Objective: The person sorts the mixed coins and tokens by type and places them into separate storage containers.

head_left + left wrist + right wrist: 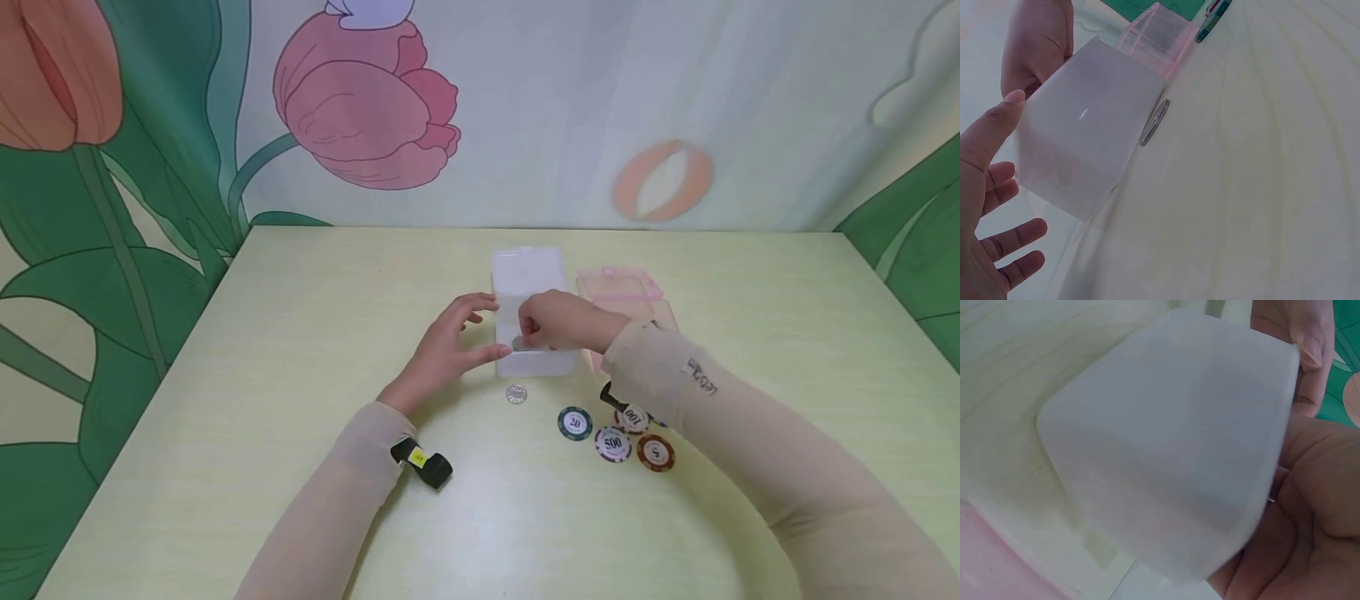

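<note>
nearest my camera, a sleeve (pixel 322 508) leads to the left hand (pixel 441 352), fingers spread, holding nothing, thumb at the white box (pixel 536 364). a loose coin (pixel 516 394) lies in front of it; over the box i see the right hand (pixel 564 321) pinching a second coin (pixel 517 343) with curled fingers. farther right, poker chips (pixel 612 444) and a pink box (pixel 626 297).

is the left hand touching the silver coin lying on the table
Apart: the head view shows a stretch of pale tabletop between the left hand and the silver coin.
</note>
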`<state>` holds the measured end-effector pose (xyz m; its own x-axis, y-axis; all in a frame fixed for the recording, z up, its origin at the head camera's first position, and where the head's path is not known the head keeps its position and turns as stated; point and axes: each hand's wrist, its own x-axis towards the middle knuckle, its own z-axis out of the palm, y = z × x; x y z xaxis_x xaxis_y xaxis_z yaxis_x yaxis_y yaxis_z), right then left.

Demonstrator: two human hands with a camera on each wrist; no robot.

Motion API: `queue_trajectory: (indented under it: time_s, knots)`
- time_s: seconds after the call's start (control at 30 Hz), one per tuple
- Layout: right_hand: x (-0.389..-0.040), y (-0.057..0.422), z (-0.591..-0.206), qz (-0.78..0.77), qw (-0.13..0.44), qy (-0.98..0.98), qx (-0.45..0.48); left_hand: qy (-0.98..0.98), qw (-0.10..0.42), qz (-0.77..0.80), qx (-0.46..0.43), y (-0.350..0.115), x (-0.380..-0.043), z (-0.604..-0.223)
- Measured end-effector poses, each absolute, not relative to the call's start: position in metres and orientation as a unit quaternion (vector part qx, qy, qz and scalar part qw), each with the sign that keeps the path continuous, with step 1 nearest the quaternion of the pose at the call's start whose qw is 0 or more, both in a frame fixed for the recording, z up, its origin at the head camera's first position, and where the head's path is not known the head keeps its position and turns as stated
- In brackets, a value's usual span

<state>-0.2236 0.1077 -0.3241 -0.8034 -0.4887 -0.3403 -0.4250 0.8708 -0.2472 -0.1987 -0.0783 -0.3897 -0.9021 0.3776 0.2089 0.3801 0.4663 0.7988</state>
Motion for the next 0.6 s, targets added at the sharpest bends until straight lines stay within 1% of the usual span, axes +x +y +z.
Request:
queue_trajectory:
  time_s: [0.2, 0.4, 0.6]
  knots:
    - [-0.223, 0.1042, -0.3305, -0.022, 0.177, 0.953, -0.245, -0.853, 0.006, -0.468, -0.232, -0.0777, -0.1982, -0.39]
    - [-0.2226, 0.1015, -0.3305, 0.007, 0.164, 0.957, -0.239, -0.852, 0.014, -0.468, -0.234, -0.0778, -0.1991, -0.3897]
    - [-0.2225, 0.101, -0.3302, 0.018, 0.158, 0.958, -0.239, -0.853, 0.01, -0.468, -0.229, -0.0781, -0.1993, -0.3897]
